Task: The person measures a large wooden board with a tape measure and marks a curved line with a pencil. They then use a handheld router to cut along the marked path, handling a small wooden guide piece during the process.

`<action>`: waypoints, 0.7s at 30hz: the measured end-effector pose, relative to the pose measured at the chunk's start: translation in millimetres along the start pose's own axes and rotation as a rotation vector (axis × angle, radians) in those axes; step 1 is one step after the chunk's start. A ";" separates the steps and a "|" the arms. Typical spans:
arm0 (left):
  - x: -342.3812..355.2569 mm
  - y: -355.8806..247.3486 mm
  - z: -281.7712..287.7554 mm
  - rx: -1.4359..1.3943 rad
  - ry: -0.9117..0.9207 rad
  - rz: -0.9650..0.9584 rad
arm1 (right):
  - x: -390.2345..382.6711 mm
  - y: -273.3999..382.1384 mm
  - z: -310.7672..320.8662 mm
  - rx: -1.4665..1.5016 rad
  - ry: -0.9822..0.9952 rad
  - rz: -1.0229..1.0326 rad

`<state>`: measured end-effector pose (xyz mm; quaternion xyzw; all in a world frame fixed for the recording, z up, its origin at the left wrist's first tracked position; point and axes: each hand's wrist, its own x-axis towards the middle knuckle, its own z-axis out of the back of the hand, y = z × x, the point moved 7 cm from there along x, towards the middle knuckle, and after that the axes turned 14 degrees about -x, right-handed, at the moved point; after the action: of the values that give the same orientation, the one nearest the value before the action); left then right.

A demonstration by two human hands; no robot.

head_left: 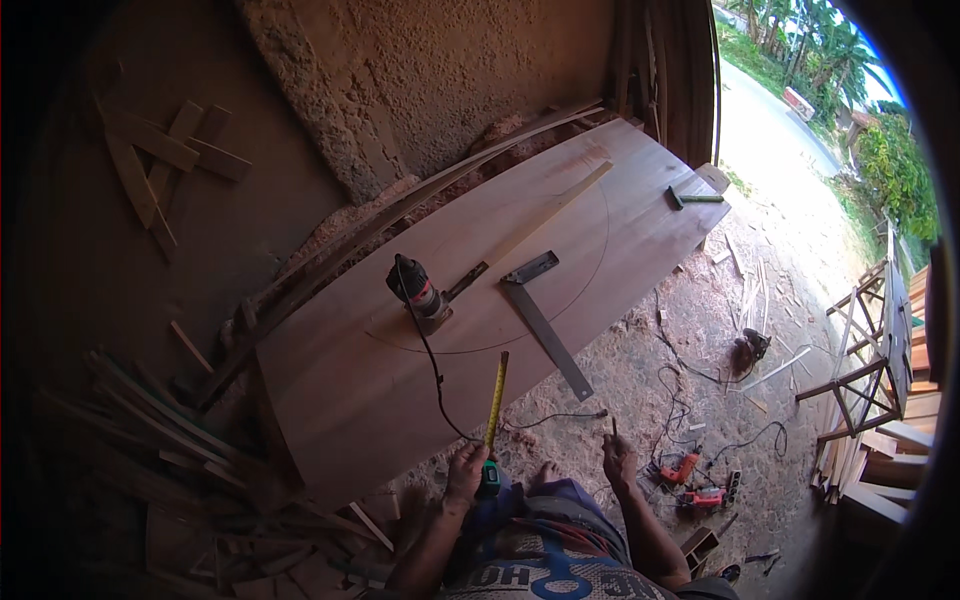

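Observation:
My left hand [464,474] is closed around a tape measure with a dark green case [489,479]. Its yellow blade [497,400] sticks out toward the near edge of a large wooden board [330,370]. To the right, over the floor, my right hand [620,462] grips a thin pencil-like stick [614,426], pointing up. On the board stands a corded router [424,298], joined to a long wooden strip [545,215]. A curved line is drawn around it. A metal try square [546,335] lies across that line, and a hammer [692,199] rests at the far right end.
Sawdust and offcuts litter the floor, with an orange power tool [681,467], a red one [705,496] and a black one [750,350] among loose cords. Wood strips [165,410] pile up at left. A wooden trestle [865,370] stands at right; a rough wall [450,90] rises behind.

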<state>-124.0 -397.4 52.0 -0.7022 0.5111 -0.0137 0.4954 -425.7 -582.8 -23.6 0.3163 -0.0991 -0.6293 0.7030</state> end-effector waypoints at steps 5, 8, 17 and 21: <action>27.3 8.3 -19.2 0.041 -0.126 -0.171 | 54.2 102.9 42.3 -0.049 -0.082 0.319; 42.8 -5.0 -57.2 -0.015 -0.157 -0.254 | 95.7 120.1 22.2 -0.083 0.084 0.375; 88.9 -2.5 -82.3 -0.212 -0.302 -0.329 | 127.2 141.0 -22.0 0.360 0.560 0.191; 123.5 -1.6 -108.8 -0.256 -0.343 -0.337 | 158.8 128.8 18.8 0.606 0.581 0.371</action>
<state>-121.2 -561.9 48.4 -0.8264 0.2933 0.0876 0.4727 -300.0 -738.3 23.4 0.6479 -0.1327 -0.3204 0.6782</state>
